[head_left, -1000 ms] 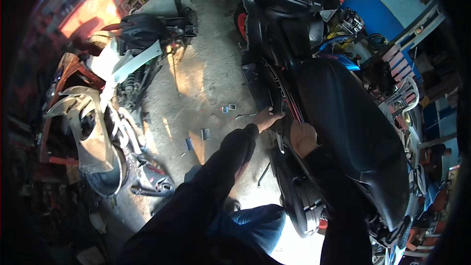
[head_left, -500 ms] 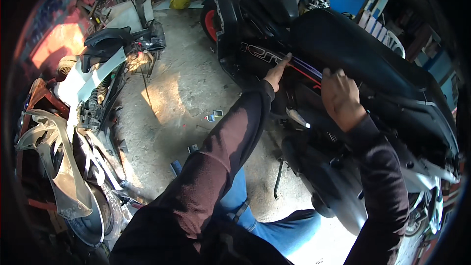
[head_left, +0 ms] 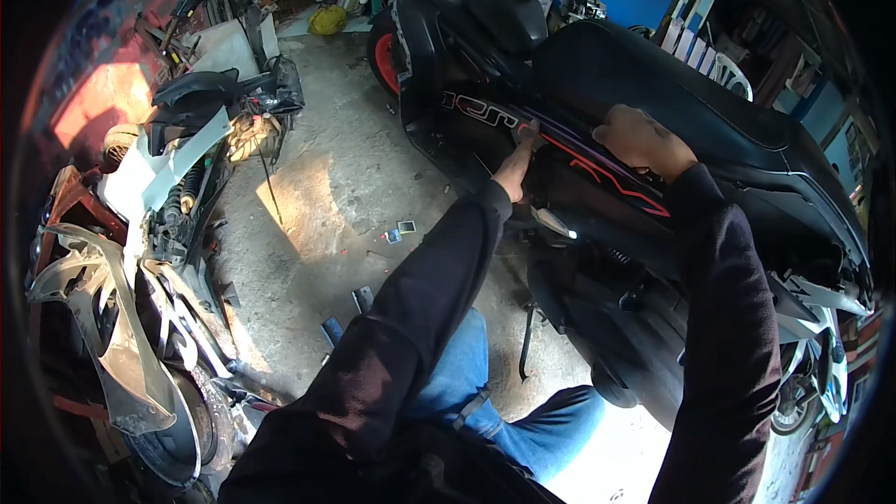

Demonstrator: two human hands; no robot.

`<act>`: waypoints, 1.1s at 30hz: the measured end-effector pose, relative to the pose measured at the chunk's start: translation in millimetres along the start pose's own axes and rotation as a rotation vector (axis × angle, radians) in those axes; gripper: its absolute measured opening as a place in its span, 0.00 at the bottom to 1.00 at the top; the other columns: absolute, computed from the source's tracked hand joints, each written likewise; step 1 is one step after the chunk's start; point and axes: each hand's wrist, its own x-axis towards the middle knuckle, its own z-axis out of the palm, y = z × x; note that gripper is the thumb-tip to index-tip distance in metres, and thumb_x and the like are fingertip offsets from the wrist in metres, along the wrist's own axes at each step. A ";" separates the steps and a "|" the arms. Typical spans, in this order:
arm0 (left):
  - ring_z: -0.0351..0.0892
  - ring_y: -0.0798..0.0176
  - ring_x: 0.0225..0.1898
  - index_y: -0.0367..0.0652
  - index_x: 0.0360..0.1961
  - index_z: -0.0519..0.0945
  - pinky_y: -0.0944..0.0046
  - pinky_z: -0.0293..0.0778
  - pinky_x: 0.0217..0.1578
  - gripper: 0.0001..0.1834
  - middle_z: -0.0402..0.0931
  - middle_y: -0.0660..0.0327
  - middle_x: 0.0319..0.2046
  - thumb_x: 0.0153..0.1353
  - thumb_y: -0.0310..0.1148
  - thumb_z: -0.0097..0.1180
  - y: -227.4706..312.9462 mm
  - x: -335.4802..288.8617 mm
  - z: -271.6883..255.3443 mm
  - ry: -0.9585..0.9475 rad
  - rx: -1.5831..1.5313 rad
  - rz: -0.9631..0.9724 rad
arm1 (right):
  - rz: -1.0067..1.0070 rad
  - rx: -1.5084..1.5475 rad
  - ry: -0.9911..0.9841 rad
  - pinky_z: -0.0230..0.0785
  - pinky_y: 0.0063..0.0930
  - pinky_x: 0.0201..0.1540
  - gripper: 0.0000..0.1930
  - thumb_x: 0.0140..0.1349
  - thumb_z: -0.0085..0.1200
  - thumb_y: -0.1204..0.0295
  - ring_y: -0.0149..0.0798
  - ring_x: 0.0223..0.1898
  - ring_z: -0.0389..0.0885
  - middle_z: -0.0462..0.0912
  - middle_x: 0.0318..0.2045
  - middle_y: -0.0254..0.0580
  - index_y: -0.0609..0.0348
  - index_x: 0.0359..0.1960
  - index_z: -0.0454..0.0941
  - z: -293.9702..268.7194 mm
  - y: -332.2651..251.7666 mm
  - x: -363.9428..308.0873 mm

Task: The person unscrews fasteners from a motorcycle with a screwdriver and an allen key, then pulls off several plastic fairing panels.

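Note:
A black side panel (head_left: pixel 597 189) with outlined lettering and red and purple stripes lies along a dark scooter, below its long black seat (head_left: pixel 672 84). My left hand (head_left: pixel 519 164) rests against the panel's front part, beside the lettering, its fingers stretched up and partly hidden against the dark surface. Farther back, my right hand (head_left: pixel 646 142) is curled into a fist over the panel's upper edge, close to the seat. Nothing shows sticking out of this fist, and its palm side faces away. Red trim shows on the panel beneath it.
A scooter stand (head_left: pixel 528 341) reaches the concrete floor near my leg. Small flat objects (head_left: pixel 399 231) and a blue piece (head_left: pixel 331 329) lie on the floor. Along the left are stripped motorbike parts, including a pale fairing (head_left: pixel 117 317). A yellow bundle (head_left: pixel 328 20) lies at the back.
My right hand has come up off the panel's face toward the seat, uncovering more red trim. My left hand stays at the panel's front part. The whole view has shifted slightly.

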 end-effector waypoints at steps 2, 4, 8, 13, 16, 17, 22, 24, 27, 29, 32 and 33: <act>0.74 0.53 0.52 0.44 0.54 0.72 0.46 0.69 0.51 0.46 0.75 0.55 0.50 0.49 0.74 0.50 -10.2 12.1 -18.9 -0.018 -0.086 0.001 | 0.055 0.168 -0.056 0.72 0.38 0.26 0.18 0.61 0.49 0.63 0.47 0.23 0.82 0.81 0.27 0.55 0.72 0.31 0.76 -8.0 -4.7 -2.7; 0.78 0.57 0.46 0.43 0.50 0.75 0.51 0.73 0.48 0.32 0.77 0.56 0.44 0.59 0.61 0.53 -25.6 24.3 -31.3 -0.085 -0.147 0.162 | 0.025 0.179 -0.044 0.70 0.36 0.22 0.18 0.61 0.48 0.63 0.43 0.19 0.79 0.80 0.24 0.52 0.72 0.30 0.76 -6.9 -0.4 4.6; 0.77 0.60 0.44 0.43 0.48 0.75 0.54 0.73 0.47 0.22 0.76 0.59 0.42 0.60 0.49 0.56 -33.2 2.5 -46.6 0.007 0.066 0.100 | 0.017 0.180 -0.081 0.66 0.34 0.17 0.18 0.62 0.46 0.64 0.40 0.14 0.76 0.78 0.17 0.47 0.71 0.26 0.75 -4.1 1.5 14.8; 0.75 0.63 0.42 0.49 0.43 0.78 0.58 0.73 0.47 0.18 0.74 0.63 0.40 0.57 0.47 0.60 -14.6 -29.4 2.8 0.129 0.052 0.060 | -0.081 0.115 -0.188 0.67 0.37 0.19 0.17 0.61 0.45 0.66 0.43 0.16 0.78 0.78 0.17 0.50 0.72 0.26 0.77 -13.4 8.8 23.0; 0.76 0.62 0.44 0.50 0.43 0.78 0.59 0.74 0.45 0.20 0.75 0.62 0.42 0.58 0.52 0.60 -13.8 -22.8 -0.1 0.155 -0.043 0.070 | -0.015 0.221 -0.197 0.64 0.35 0.16 0.18 0.61 0.47 0.63 0.40 0.12 0.74 0.76 0.14 0.47 0.71 0.27 0.76 -13.9 4.1 27.0; 0.76 0.62 0.45 0.49 0.42 0.78 0.59 0.74 0.44 0.22 0.76 0.62 0.43 0.58 0.54 0.60 -15.7 -19.5 -4.2 0.145 -0.046 0.069 | -0.013 0.195 -0.212 0.64 0.35 0.16 0.18 0.61 0.47 0.63 0.40 0.11 0.74 0.76 0.13 0.47 0.71 0.27 0.76 -14.0 2.8 29.1; 0.79 0.64 0.44 0.48 0.44 0.79 0.60 0.75 0.45 0.22 0.79 0.64 0.43 0.59 0.54 0.58 -21.4 -9.8 -11.5 -0.033 -0.098 0.058 | -0.017 0.167 -0.301 0.63 0.34 0.14 0.19 0.61 0.48 0.63 0.39 0.10 0.74 0.76 0.14 0.48 0.71 0.26 0.76 -20.4 4.1 33.1; 0.80 0.63 0.42 0.47 0.45 0.79 0.59 0.76 0.46 0.23 0.80 0.64 0.41 0.60 0.54 0.57 -19.3 -4.1 -21.9 0.000 -0.070 -0.023 | -0.012 0.124 -0.364 0.63 0.33 0.13 0.19 0.60 0.48 0.63 0.39 0.10 0.74 0.77 0.14 0.48 0.71 0.25 0.76 -21.7 0.9 39.1; 0.80 0.63 0.42 0.47 0.46 0.79 0.61 0.75 0.44 0.23 0.80 0.64 0.40 0.58 0.53 0.60 -22.2 21.7 -40.7 -0.063 -0.069 -0.041 | -0.247 -0.058 -0.460 0.66 0.33 0.14 0.18 0.59 0.49 0.63 0.38 0.11 0.76 0.77 0.14 0.49 0.71 0.25 0.77 -25.0 -15.1 45.0; 0.78 0.65 0.42 0.48 0.43 0.80 0.64 0.74 0.40 0.23 0.80 0.65 0.40 0.55 0.53 0.63 -22.0 28.6 -55.4 -0.100 -0.026 -0.147 | -0.250 0.036 -0.146 0.72 0.36 0.23 0.17 0.57 0.51 0.63 0.43 0.20 0.82 0.80 0.19 0.53 0.70 0.28 0.78 -14.4 -26.7 50.3; 0.74 0.70 0.43 0.50 0.40 0.81 0.65 0.66 0.46 0.24 0.80 0.68 0.38 0.53 0.58 0.63 -23.8 36.6 -59.2 -0.086 0.043 -0.169 | -0.442 -0.198 0.327 0.75 0.39 0.35 0.14 0.55 0.55 0.64 0.49 0.31 0.84 0.82 0.27 0.55 0.65 0.32 0.81 17.9 -54.7 90.2; 0.72 0.71 0.43 0.52 0.40 0.81 0.65 0.64 0.47 0.25 0.79 0.70 0.38 0.53 0.60 0.62 -22.8 37.3 -59.5 -0.135 0.097 -0.175 | -0.422 -0.200 0.326 0.75 0.39 0.35 0.14 0.55 0.55 0.64 0.49 0.31 0.84 0.82 0.27 0.55 0.65 0.32 0.81 25.6 -64.9 102.5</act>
